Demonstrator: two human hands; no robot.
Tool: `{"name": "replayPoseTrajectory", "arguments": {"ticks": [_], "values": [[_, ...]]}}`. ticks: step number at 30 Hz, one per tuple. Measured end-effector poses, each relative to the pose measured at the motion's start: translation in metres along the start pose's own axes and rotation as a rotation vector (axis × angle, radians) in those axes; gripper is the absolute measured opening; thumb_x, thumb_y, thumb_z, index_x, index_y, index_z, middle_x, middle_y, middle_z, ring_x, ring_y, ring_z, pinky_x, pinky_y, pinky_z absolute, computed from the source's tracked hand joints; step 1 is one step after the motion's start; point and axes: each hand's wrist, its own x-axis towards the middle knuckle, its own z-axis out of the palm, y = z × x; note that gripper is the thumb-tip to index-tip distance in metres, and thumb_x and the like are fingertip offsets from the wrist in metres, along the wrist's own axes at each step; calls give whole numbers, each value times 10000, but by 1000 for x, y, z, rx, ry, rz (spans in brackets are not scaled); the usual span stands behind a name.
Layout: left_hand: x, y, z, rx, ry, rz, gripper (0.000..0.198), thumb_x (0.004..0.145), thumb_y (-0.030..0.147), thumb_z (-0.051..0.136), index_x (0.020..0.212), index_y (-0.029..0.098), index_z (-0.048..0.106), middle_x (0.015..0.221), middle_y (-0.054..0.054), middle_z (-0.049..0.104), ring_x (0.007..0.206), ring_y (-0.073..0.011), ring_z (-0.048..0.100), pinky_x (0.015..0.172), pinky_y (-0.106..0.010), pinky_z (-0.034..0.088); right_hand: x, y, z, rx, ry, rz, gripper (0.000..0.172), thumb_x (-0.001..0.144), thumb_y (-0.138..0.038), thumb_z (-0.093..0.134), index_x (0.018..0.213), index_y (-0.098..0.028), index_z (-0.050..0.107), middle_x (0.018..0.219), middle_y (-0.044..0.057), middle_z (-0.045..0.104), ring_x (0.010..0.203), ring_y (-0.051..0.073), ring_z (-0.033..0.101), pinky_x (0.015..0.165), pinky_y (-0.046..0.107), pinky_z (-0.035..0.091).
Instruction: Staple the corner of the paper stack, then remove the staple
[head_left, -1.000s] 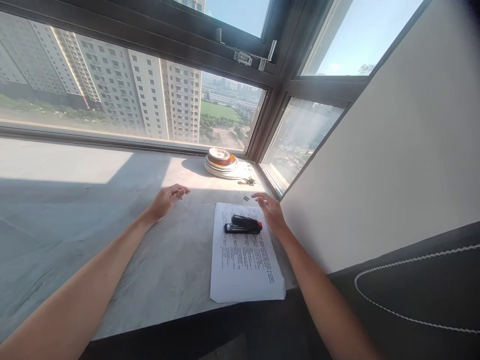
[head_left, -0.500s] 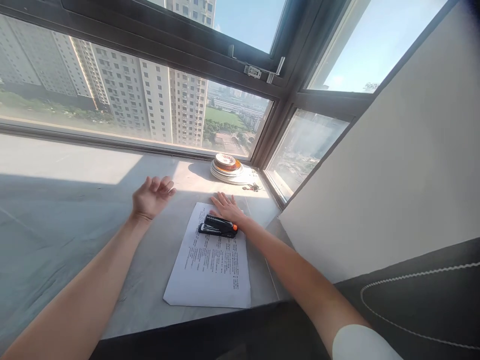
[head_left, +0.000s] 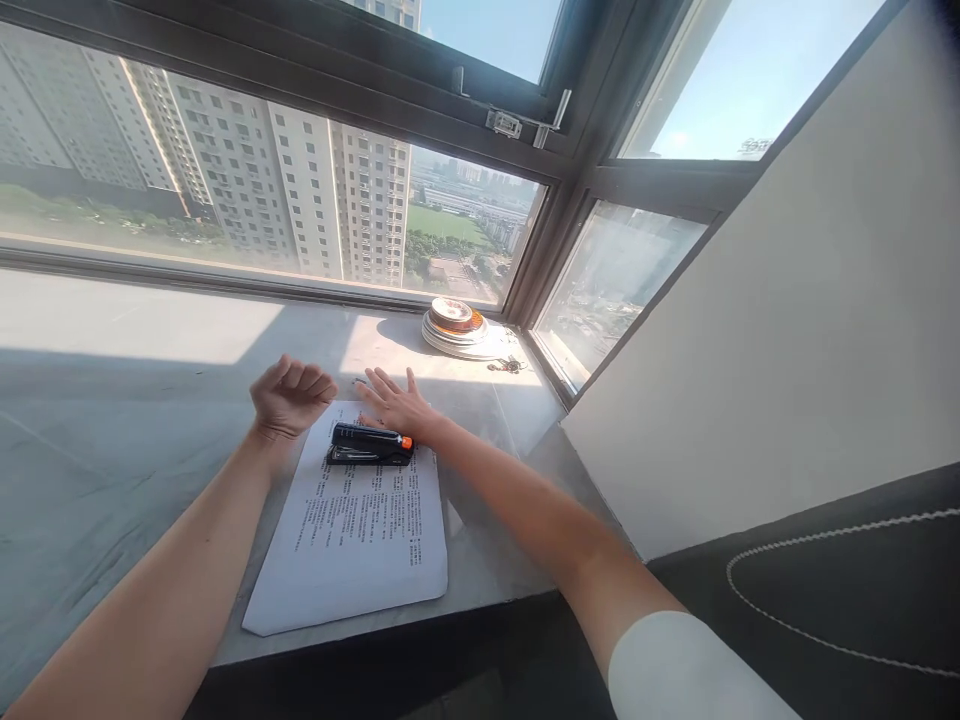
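Note:
Printed sheets of paper (head_left: 337,560) lie on the grey stone sill, their lower edge close to the sill's front. On top of them rests a black stapler (head_left: 367,446) with an orange end. My right hand (head_left: 399,408) is flat on the far part of the paper, just beyond the stapler, its fingers spread and holding nothing. My left hand (head_left: 294,396) is curled into a fist near the paper's far left edge; I see nothing in it. A tiny object (head_left: 359,381) by my right fingertips is too small to make out.
A stack of plates or round dishes (head_left: 459,328) stands in the window corner, with a small dark tangle (head_left: 507,365) beside it. Dark window frames (head_left: 300,85) border the sill at the back. A white wall (head_left: 780,320) closes off the right, where a beaded chain (head_left: 757,600) hangs.
The paper, the stapler and my right hand have slid left together across the sill. My left hand has shifted slightly left and its fingers have curled tighter.

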Motion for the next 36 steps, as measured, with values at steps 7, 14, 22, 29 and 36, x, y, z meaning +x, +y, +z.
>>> {"name": "replayPoseTrajectory", "arguments": {"ticks": [7,14,22,29,36], "values": [[2,-21,35,255,-29,-64,731,904,635,762,529,217,293,584,32,216,546,-140,249,544,-336,230,-79,55,-17,-46,9,1,718,1133,-518,543,1746,-214,325,1851,182,171,1740,348,174,1333,810,12],[1,-68,59,1225,-207,113,240,983,432,652,936,228,769,913,-81,715,931,-286,620,867,-424,464,-109,71,-18,36,154,36,690,1121,-496,556,1719,-198,384,1819,182,307,1719,353,248,1350,776,-7],[-4,-84,57,1445,-446,89,234,972,390,697,1127,255,808,1155,-120,767,1109,-367,657,1011,-514,455,-139,70,-57,572,385,-31,520,1153,-625,401,1155,-241,753,1120,88,793,1078,244,710,1045,434,544],[-2,-76,56,1373,-444,29,118,968,345,665,992,242,717,1039,-74,759,997,-313,660,980,-473,434,-144,39,-62,538,26,-243,396,994,-440,765,1345,-264,711,1052,52,805,943,237,730,916,392,568],[-4,-79,52,1348,-526,59,289,972,190,533,1125,276,762,1229,-91,752,1164,-330,651,1035,-500,441,-150,104,-65,659,721,217,350,1010,-351,671,1338,-242,721,1188,75,790,1090,263,734,982,424,576]]}}
